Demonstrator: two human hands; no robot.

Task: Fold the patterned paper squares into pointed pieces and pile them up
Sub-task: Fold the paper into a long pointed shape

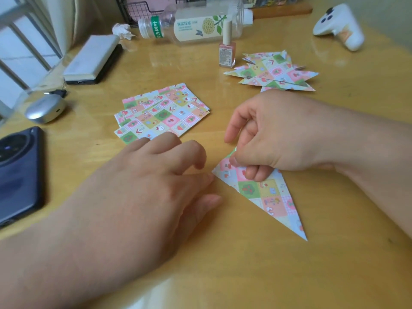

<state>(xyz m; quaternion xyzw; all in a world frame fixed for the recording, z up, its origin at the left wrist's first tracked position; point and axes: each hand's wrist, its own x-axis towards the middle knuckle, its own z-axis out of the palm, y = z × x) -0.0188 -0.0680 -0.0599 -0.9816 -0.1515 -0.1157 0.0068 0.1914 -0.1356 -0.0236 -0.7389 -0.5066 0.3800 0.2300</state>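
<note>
- While resting both forearms on the desk [245, 275], gripping the pointed piece's [267, 195] wide end with the right hand [274, 139].
- Resting the left hand [160, 175] loose beside its corner, holding nothing.
- Lying further back: unfolded squares [162, 112] mid-desk, finished pile [274, 72] by the nail polish [227, 52].

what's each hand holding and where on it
The right hand pinches the folded piece at its wide end; the left hand holds nothing.
</note>
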